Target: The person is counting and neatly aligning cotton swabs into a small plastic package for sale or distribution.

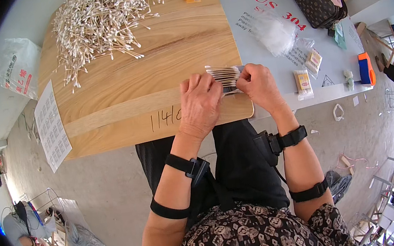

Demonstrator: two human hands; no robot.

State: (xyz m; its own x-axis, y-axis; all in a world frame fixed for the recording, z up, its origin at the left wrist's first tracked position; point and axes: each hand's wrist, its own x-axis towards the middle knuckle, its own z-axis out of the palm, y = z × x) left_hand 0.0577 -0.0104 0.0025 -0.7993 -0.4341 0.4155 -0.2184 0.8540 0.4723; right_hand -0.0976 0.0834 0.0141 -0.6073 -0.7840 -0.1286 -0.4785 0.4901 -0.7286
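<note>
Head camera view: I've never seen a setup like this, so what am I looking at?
There's no robot: these are a person's bare left hand and right hand, with black straps on the arms. A fisheye camera worn on the head looks down, so straight edges bend. Both hands touch a neat row of cotton swabs; how firmly they grip is unclear. On the wooden tabletop lies a big loose pile of swabs; to the right are small filled packets.

A row of white-tipped cotton swabs [223, 74] lies between the left hand [201, 98] and the right hand [258, 84], pale sticks side by side, running from hand to hand.
</note>
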